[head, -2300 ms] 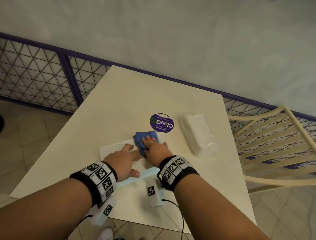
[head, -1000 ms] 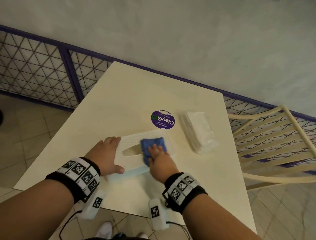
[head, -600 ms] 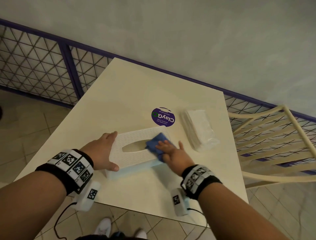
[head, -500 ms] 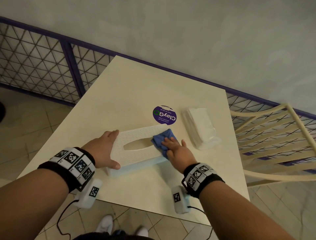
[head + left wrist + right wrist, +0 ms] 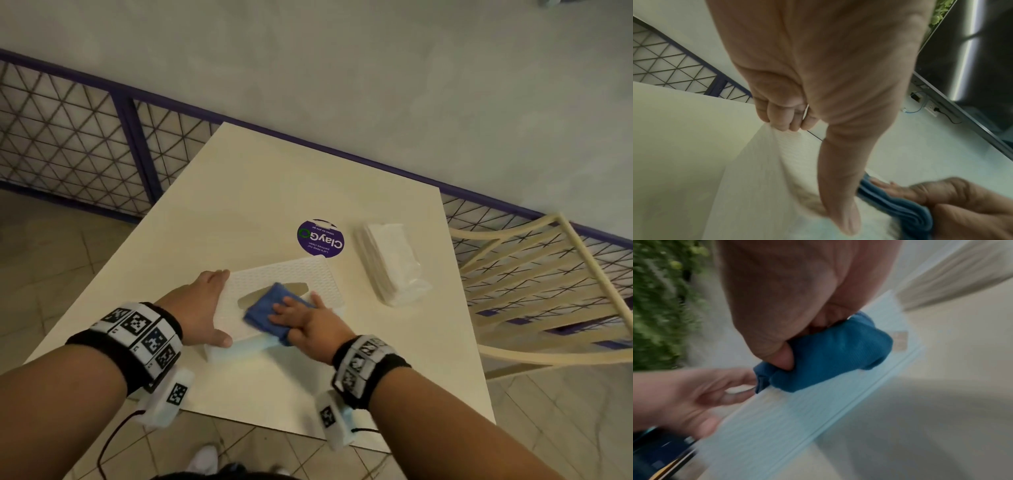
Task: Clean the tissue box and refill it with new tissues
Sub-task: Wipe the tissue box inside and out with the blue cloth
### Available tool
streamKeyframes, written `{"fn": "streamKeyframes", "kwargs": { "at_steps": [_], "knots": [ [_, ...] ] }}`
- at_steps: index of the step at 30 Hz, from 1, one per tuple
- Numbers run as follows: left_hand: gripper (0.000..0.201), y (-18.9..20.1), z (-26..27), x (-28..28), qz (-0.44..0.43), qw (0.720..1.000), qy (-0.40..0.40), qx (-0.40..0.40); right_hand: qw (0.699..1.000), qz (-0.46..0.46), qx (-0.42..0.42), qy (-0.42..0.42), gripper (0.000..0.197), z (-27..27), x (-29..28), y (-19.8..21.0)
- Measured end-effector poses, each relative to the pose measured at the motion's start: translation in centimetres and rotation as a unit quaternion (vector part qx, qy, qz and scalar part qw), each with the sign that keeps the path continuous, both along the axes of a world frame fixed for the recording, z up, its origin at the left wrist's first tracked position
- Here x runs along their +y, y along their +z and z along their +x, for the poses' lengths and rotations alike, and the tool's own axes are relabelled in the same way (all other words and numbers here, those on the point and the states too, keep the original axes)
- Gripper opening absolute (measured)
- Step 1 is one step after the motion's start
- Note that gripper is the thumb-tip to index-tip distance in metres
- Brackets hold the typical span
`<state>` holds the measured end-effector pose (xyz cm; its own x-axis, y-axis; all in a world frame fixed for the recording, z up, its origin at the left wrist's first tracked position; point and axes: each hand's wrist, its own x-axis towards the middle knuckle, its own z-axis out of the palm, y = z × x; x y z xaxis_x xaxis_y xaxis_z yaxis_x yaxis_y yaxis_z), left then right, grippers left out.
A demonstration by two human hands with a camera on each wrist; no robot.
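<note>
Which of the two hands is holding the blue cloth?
The right hand: it presses the folded blue cloth onto the top of the white tissue box. The left hand only grips the box's end.

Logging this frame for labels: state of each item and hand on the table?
tissue box: upright on table, slot partly covered, no tissue showing
blue cloth: folded, pressed on box top
left hand: grips box's left end
right hand: holds the cloth, fingers on top, thumb tucked in
tissue pack: wrapped, lying right of box, untouched
</note>
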<state>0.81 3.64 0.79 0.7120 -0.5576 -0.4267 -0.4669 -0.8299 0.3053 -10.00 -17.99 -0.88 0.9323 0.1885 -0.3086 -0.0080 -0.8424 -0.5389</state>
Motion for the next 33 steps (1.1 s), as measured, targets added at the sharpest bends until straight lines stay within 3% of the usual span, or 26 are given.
{"fn": "streamKeyframes", "kwargs": {
  "at_steps": [2, 4, 8, 10, 14, 16, 20, 26, 29, 33],
  "knots": [
    [0.128, 0.0, 0.1, 0.1, -0.012, 1.000, 0.007, 0.014, 0.996, -0.004, -0.001, -0.085, 0.050, -0.6, -3.1, 0.6],
    [0.130, 0.0, 0.3, 0.2, -0.022, 0.999, 0.014, 0.021, 0.989, -0.037, 0.005, -0.142, 0.039, -0.2, -5.0, 1.6],
    [0.131, 0.1, 0.2, 0.2, -0.023, 0.999, 0.018, 0.024, 0.969, -0.005, -0.028, -0.247, 0.030, 3.0, -4.8, 4.3],
    [0.131, 0.1, 0.3, 0.2, -0.023, 0.999, 0.019, 0.025, 0.965, 0.011, -0.040, -0.261, 0.031, 5.1, -3.4, 4.4],
    [0.131, 0.1, 0.3, 0.0, -0.022, 0.999, 0.022, 0.028, 0.965, -0.118, 0.070, -0.225, 0.062, 7.3, 1.4, 1.3],
    [0.132, 0.0, 0.4, 0.0, -0.019, 0.999, 0.026, 0.022, 0.969, -0.114, 0.100, -0.193, 0.065, 7.7, 4.4, 0.4],
    [0.135, -0.3, 0.4, 0.2, -0.047, 0.998, 0.038, 0.014, 0.988, -0.115, 0.097, -0.043, 0.066, 7.2, 8.9, 0.7],
    [0.138, -0.1, 0.4, 0.2, -0.041, 0.998, 0.034, 0.020, 0.998, -0.001, 0.032, 0.054, 0.046, 5.5, 7.5, 1.2],
    [0.134, -0.1, 0.0, 0.3, -0.032, 0.999, 0.023, 0.014, 0.996, -0.028, 0.029, 0.080, 0.044, 4.1, 6.8, 1.2],
    [0.136, -0.2, -0.2, 0.6, -0.017, 1.000, 0.000, 0.006, 0.999, -0.042, 0.018, 0.027, 0.038, 2.9, 1.8, 0.5]
  ]
}}
